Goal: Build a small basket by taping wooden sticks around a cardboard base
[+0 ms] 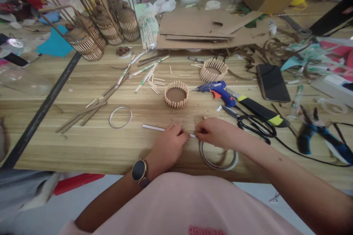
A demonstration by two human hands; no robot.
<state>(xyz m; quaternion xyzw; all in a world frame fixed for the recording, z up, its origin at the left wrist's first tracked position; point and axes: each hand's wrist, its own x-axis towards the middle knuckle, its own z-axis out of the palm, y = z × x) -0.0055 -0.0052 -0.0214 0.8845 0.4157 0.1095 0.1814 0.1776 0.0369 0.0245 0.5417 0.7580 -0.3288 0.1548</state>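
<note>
A narrow white strip (pixel 153 127) lies along the wooden table in front of me. My left hand (pixel 169 143), with a watch on its wrist, has its fingers curled down onto the strip's middle. At the strip's right end, my right hand (pixel 216 132) pinches it between thumb and fingers. A roll of white tape (pixel 233 163) lies flat just under the right hand, partly covered by it. Beyond my hands stands a small round ring of upright wooden sticks on a brown base (pixel 176 94). A thin white hoop (pixel 110 120) lies to the left.
A blue glue gun (pixel 219 90), a utility knife (pixel 259 110), black scissors (pixel 256 126), pliers (pixel 314 128) and a phone (pixel 273 82) lie to the right. A second stick ring (pixel 213 70) stands behind. Several lantern-like pieces (pixel 128 25) stand back left, near cardboard (pixel 187 24).
</note>
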